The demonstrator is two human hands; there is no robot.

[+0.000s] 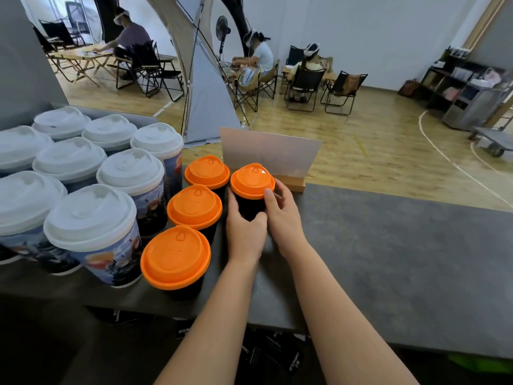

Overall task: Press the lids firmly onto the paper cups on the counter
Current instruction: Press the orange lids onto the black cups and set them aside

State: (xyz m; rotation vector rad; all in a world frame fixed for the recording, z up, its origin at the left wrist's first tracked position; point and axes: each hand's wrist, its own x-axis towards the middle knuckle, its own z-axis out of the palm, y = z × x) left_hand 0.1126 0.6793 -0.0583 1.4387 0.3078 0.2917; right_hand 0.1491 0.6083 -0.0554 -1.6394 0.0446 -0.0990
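Note:
A black paper cup [249,208] with an orange lid [252,179] stands upright on the dark grey counter [388,245]. My left hand [244,234] wraps its lower left side and front. My right hand [283,215] holds its right side, thumb up near the lid's rim. Three more black cups with orange lids stand just left of it: one at the back [206,171], one in the middle [194,205], one nearest me [175,257]. All four lids sit on their cups.
Several taller printed cups with white lids [91,215] crowd the counter's left part. A white card in a wooden holder [270,155] stands right behind the held cup. Seated people, folding chairs and a tent fill the room beyond the counter.

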